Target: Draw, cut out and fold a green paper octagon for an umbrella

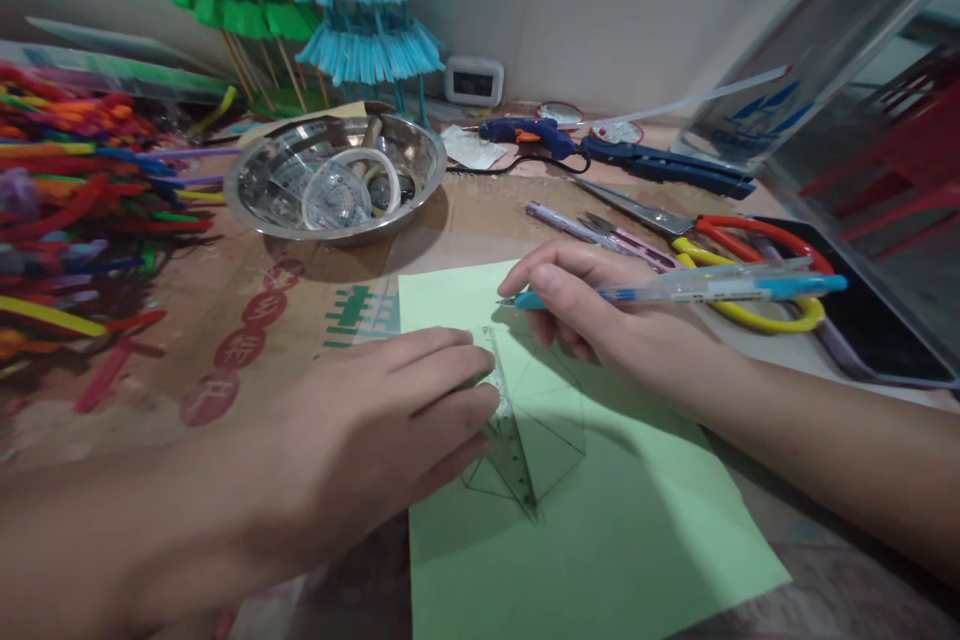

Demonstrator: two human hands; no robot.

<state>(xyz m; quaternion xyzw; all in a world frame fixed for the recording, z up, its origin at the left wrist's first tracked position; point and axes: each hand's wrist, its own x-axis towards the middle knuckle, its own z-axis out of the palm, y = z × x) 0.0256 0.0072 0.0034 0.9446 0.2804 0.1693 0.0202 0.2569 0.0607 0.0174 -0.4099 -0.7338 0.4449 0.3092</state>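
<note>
A light green sheet of paper point(600, 540) lies in front of me, with a many-sided figure drawn in thin dark lines. My left hand point(405, 420) presses a clear plastic ruler point(517, 450) flat on it, fingers bent over its left side. The ruler runs up and down across the drawing, and its lower end narrows to a point; the hand hides part of it. My right hand point(585, 300) pinches a light blue pen point(712, 290) between thumb and fingers. Its tip is just above or on the paper, beyond the ruler's upper end; contact is unclear.
Scissors point(720, 228) and a phone point(870, 320) lie right of the paper. A metal bowl point(247, 205) holds small items. Behind are a glue gun point(525, 133), dark blue pliers-like tool point(667, 165) and small clock point(474, 82). Colourful pipe cleaners point(67, 190) are heaped left.
</note>
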